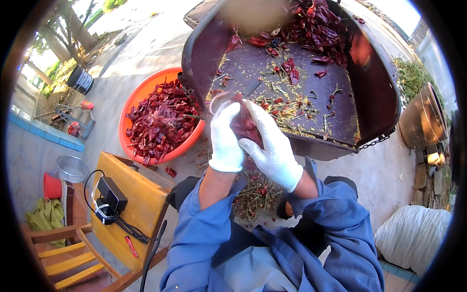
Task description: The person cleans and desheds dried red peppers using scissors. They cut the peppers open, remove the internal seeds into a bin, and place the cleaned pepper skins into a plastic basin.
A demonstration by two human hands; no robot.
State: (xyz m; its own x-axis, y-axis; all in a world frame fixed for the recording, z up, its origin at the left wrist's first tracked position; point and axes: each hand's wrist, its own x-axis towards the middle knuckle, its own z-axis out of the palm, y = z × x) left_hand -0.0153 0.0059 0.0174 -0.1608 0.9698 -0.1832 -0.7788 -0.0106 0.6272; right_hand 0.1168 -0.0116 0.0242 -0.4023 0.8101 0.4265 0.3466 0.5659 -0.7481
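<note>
White knitted gloves cover my left hand (226,138) and my right hand (273,149). Between them they grip a dried red chili pepper (245,126), partly hidden by the fingers and blurred. They are over the near edge of a dark metal cart bed (375,91). Yellow seeds, loose stems (292,109) and chili scraps are strewn across its floor. At its far end is a heap of whole dried chilies (321,33). Left of my hands, an orange basin (126,133) holds many dried chili pieces (160,122). Below lies a pile of stems (255,199) between my feet.
A wooden chair (135,182) with black power adapters (111,195) and cables stands at left. Farther left are a metal basin (73,169) and a black bucket (80,80). A large brown pot (423,118) and a white sack (412,233) are at right.
</note>
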